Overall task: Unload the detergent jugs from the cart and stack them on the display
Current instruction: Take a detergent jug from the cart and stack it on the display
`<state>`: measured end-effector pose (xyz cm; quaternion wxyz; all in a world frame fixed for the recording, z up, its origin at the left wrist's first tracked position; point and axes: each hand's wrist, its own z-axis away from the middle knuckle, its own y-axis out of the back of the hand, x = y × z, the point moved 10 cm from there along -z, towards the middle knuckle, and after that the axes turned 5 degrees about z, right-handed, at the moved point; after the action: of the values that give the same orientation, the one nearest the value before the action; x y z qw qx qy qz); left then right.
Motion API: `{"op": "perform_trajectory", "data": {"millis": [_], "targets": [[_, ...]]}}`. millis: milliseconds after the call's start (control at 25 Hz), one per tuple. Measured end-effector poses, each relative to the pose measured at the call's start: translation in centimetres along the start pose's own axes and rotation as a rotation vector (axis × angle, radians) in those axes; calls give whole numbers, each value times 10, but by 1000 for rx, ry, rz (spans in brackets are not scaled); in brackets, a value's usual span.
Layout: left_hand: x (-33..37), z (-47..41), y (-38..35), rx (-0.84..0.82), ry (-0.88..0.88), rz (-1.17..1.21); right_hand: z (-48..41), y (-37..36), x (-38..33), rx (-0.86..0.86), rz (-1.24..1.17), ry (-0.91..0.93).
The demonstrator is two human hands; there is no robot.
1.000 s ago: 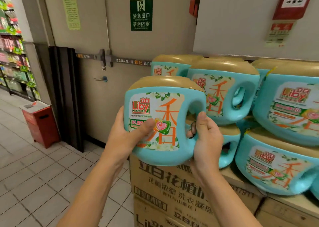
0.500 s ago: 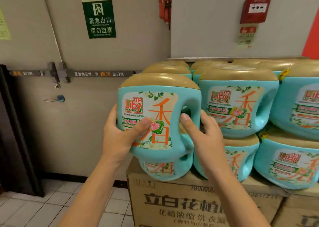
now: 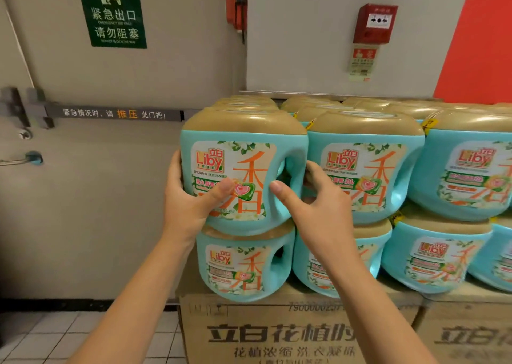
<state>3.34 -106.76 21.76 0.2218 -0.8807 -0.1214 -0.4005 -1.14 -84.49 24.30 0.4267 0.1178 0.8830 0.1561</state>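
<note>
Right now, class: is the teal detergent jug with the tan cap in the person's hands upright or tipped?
Upright: the teal, tan-capped detergent jug has its cap on top and its label reads right way up.

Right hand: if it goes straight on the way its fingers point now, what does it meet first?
The handle of the held jug, which the right hand grips. Beyond it the fingers would probably press against the neighbouring top-row jug, though depth in that gap is unclear.
</note>
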Motion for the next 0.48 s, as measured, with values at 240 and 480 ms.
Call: {"op": "perform_trajectory", "data": {"millis": [240,480], "targets": [[-9,-8,1,-20,6,-19,11,36,11,283,181,143],[-14,-10,2,30,19,-158,25,79,79,461,215,-50]]}}
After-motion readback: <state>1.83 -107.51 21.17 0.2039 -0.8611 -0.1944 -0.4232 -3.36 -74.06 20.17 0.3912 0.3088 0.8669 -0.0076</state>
